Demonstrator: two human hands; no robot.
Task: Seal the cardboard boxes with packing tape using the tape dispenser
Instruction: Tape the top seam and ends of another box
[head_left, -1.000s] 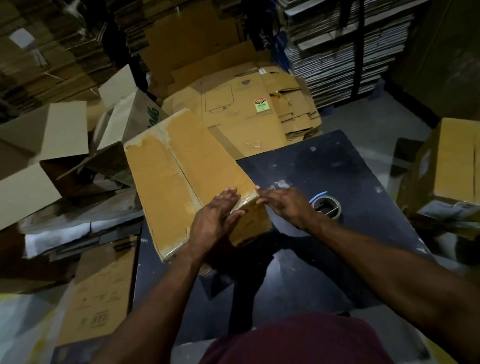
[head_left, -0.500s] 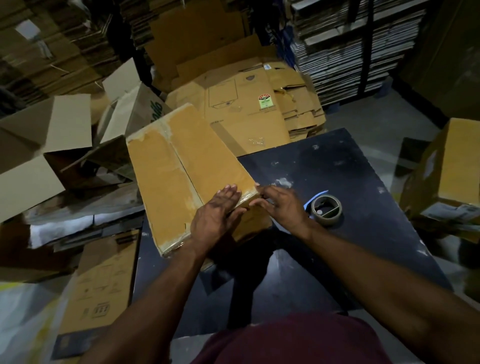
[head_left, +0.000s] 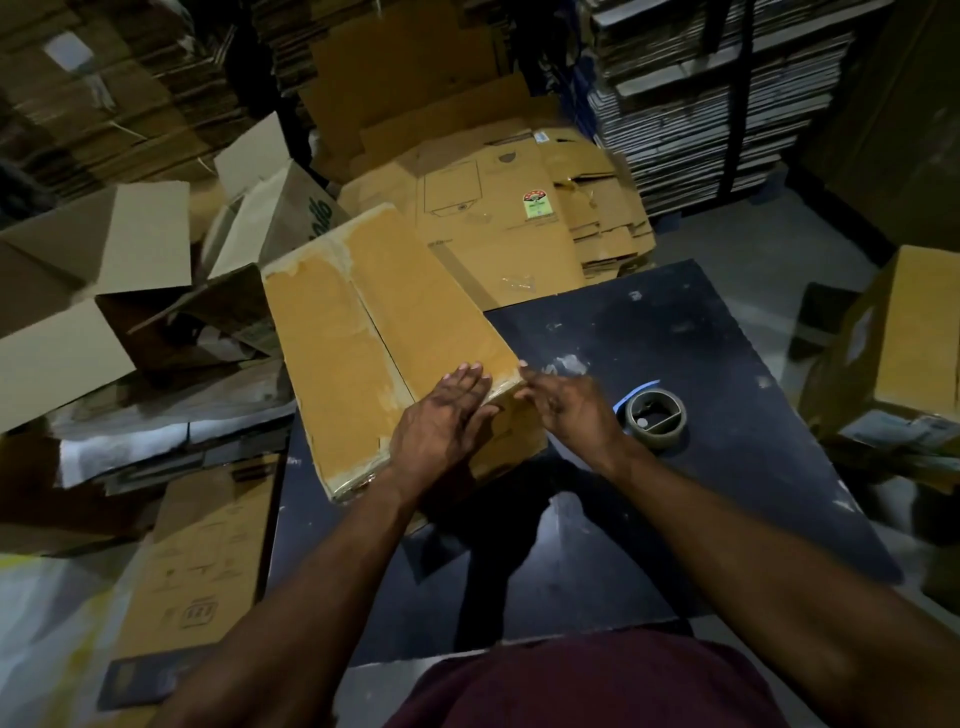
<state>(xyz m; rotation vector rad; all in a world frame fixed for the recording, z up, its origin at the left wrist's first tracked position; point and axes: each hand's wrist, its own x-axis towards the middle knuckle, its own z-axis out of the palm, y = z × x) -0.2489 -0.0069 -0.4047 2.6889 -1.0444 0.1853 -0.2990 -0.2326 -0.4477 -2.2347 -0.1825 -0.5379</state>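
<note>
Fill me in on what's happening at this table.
A person is pressing both hands on the near end of a closed cardboard box lying on a dark table. The left hand lies flat on top; the right hand is at the corner. A roll of tape sits untouched on the table beside the right hand. Flattened cartons are piled around.

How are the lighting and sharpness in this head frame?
Head view: dim overall, the box top brightest; hands and roll of tape readable; a dark shadow falls on the table below the box; wide-angle bending and soft corners.
</note>
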